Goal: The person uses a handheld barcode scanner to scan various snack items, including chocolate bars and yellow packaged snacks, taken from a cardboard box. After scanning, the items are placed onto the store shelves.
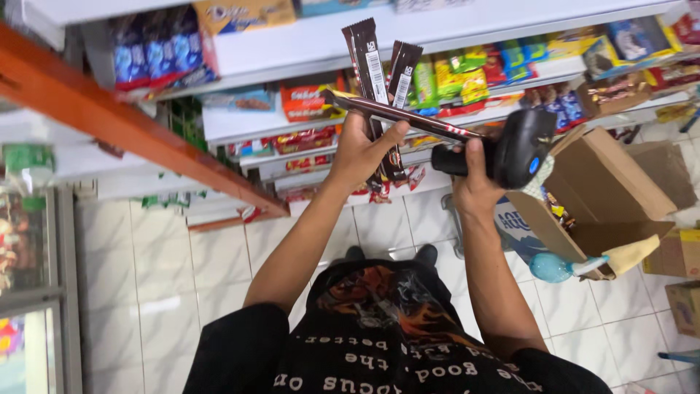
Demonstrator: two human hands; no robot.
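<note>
Shop shelves (467,33) stocked with bright snack packs fill the background above a white tiled floor (168,277); an open carton (605,197) sits at the right. Left hand (364,149) is clenched around several long dark bars (379,80), two fanned upward, one lying crosswise with its long axis pointing right and slightly down toward the scanner (510,149). Right hand (474,182) grips that black scanner, just beside the bar's tip
</note>
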